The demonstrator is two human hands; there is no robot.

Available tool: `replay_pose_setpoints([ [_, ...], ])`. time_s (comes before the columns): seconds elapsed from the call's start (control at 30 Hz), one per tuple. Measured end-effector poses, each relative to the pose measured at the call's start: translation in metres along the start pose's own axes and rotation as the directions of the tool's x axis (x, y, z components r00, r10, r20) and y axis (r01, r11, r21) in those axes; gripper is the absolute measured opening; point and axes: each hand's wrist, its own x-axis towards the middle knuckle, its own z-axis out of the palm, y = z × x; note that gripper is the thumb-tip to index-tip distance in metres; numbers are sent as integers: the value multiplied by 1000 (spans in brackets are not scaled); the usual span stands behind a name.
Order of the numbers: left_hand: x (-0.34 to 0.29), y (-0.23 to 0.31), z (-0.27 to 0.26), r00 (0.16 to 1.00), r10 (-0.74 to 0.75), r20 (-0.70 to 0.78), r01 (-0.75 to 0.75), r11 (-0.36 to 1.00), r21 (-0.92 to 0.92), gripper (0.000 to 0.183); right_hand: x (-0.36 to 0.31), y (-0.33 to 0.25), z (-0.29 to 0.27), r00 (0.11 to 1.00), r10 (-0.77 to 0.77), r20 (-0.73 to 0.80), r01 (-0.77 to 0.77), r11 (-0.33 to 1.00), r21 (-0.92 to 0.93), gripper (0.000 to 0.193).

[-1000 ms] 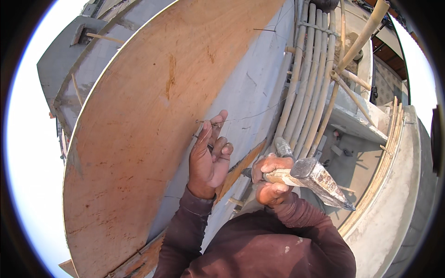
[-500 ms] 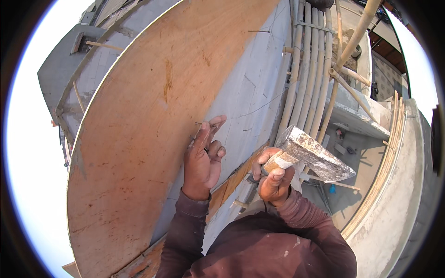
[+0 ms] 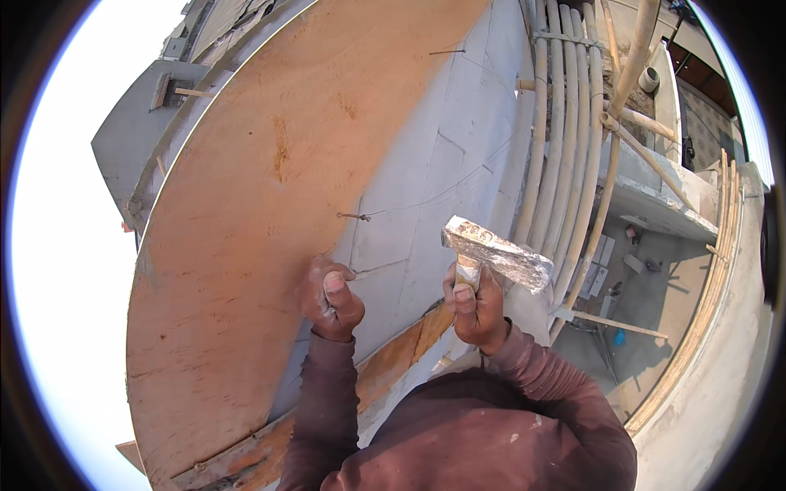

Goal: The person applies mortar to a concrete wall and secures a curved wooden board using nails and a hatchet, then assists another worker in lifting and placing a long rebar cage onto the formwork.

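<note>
My right hand (image 3: 481,311) is wrapped round the short, pale handle of a hammer (image 3: 501,252), close under its head. The head is blocky, tapers toward the right and is crusted with white. To the left, my left hand (image 3: 330,299) is closed in front of the orange-brown plywood sheet (image 3: 237,245), thumb over curled fingers; whatever it may hold is hidden. Above that hand, a thin nail or bit of wire (image 3: 354,217) sticks out at the board's edge. A similar one (image 3: 448,52) is farther up. The pale grey surface (image 3: 409,221) runs alongside the board, with cracks or thin lines across it.
Several bamboo poles (image 3: 563,139) run lengthwise at right, with crossing poles lashed near the top. Beyond them lies a lower floor (image 3: 647,303) with scattered bits and a blue thing (image 3: 620,336). A curved concrete wall (image 3: 704,385) bounds the far right.
My left hand has moved down and left from the nail or wire, its fingers now curled in. The hammer has shifted left, its head now raised above my right hand.
</note>
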Motion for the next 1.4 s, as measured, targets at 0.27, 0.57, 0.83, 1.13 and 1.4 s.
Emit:
replay_pose_setpoints([
  [0.27,-3,-3,2,996,85,-32,-86,995,-44,43,-2,9,25,987,90,131,-86,996,-37,48],
  [0.57,-2,-1,2,996,82,-32,-82,997,5,42,14,-2,48,985,119,124,-107,989,-101,55],
  [0.83,1,2,4,995,93,-36,-93,996,-1,41,-5,4,56,893,-213,-396,376,837,397,51],
  [1.13,-7,-5,5,998,33,-57,-34,999,-16,41,-4,12,45,992,-52,119,39,993,111,38],
  [1.4,-2,-4,6,997,54,-52,-54,999,-3,41,5,17,43,995,97,-4,-97,995,36,46],
])
